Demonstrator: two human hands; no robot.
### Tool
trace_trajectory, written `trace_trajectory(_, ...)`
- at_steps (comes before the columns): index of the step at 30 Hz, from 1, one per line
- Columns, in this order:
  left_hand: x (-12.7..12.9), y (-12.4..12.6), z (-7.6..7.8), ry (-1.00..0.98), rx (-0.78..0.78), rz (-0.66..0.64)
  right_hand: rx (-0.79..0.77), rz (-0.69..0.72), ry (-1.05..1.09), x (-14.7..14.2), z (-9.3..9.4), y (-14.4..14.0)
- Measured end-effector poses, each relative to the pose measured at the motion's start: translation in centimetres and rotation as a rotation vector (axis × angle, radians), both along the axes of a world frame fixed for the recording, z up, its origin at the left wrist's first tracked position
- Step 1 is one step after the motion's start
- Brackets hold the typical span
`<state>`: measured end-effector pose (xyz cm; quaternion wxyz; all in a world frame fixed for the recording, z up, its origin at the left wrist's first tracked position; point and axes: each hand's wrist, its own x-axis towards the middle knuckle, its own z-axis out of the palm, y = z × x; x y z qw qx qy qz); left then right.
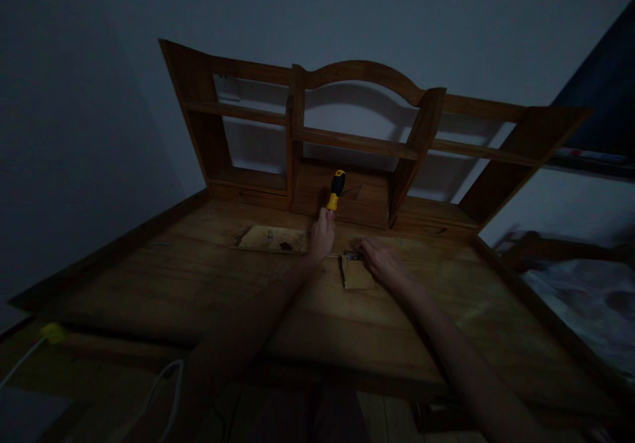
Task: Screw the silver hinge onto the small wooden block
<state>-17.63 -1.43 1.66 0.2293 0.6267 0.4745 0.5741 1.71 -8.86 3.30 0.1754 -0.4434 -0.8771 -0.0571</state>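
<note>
Forearms are stretching forward from the bottom edge over a wooden desk (208, 278) in dim light. Left hand (322, 235) is closed around a screwdriver (337, 190), its yellow-and-black handle standing nearly upright above the fist; the tip is hidden below the hand. Right hand (381, 261) is lying flat, fingers loosely spread, pressing on a small wooden piece (354, 274) and touching a small metal fitting (352, 256) at its far edge. Whether the fitting is pinched between fingers cannot be told. A pale rectangular recess (272, 239) is sitting just left of the left hand, in front of the shelf hutch (347, 140).

Judgement: work appears to be fastening at the fitting. Doing it well is calling for the shaft kept vertical, steady downward pressure, and the right hand keeping the piece from shifting. Low light is making tip seating hard to verify.
</note>
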Motion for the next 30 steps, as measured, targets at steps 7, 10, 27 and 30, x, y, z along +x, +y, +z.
trace_trajectory(7, 0.0, 0.2, -0.2, 0.018, -0.004, 0.014, -0.032, -0.008, 0.217, -0.6, -0.1, 0.1)
trace_trajectory(10, 0.1, 0.5, -0.4, -0.002, -0.014, 0.019, -0.052, -0.085, 0.326, -1.3, -0.3, 0.5)
trace_trajectory(27, 0.0, 0.5, -0.3, 0.022, -0.018, 0.018, -0.038, -0.337, -0.042, -2.4, 0.7, -0.4)
trace_trajectory(30, 0.1, 0.5, -0.3, 0.031, -0.052, -0.001, -0.04, -0.33, -0.061, -2.3, 1.0, -0.5)
